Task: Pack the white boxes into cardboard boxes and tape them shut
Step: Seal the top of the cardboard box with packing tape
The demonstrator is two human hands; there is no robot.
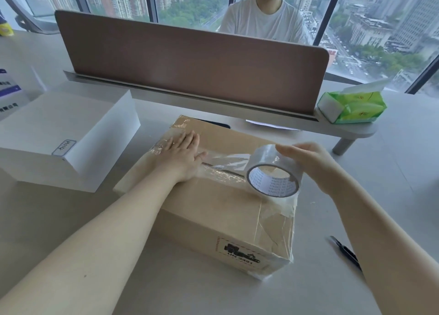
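Both forearms reach from the near edge over the bench (213, 291). Left hand (184, 156) lies flat, fingers straight, pressing clear tape onto the top seam of the closed cardboard box (213, 210), which sits at bench centre. Right hand (311, 165) has its grip curled round the tape roll (273, 176), held on edge on the box top, with a tape strip running from roll to left hand. One white box (61, 136) stands left of the carton, apart from it. A black cutter (345, 253) lies to the right. A green tissue pack (351, 106) rests on the divider shelf (351, 130).
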